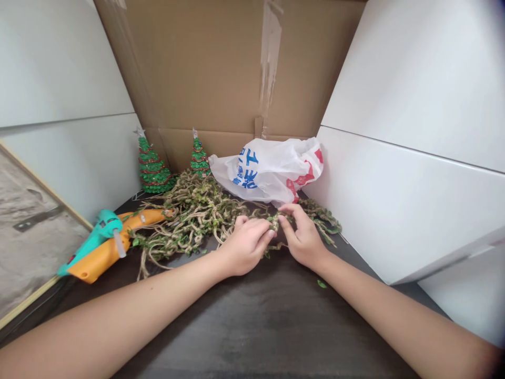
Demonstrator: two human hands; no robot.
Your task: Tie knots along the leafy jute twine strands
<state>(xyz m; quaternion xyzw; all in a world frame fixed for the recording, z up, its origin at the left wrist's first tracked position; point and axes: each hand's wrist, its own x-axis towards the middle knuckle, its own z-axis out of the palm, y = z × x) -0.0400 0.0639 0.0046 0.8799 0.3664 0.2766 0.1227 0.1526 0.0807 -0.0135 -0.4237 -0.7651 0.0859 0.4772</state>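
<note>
My left hand (249, 243) is closed, thumb against the curled fingers, on one end of a leafy twine braid (273, 221). Pinching the same braid from the other side is my right hand (302, 237), its thumb and forefinger close to the left fingertips. Part of the strand is hidden behind the fingers. Just beyond both hands spreads a tangled heap of jute twine braids with green leaves (197, 210). A white plastic bag (272, 168) with blue and red print lies crumpled on the far side of the heap.
Orange and teal glue guns (104, 245) lie at the left beside a framed board (31, 226). Two small green Christmas trees (152, 168) stand at the back left. Cardboard (205, 68) closes the back; white panels flank the dark table (252, 326). A loose leaf (322, 283) lies near my right forearm.
</note>
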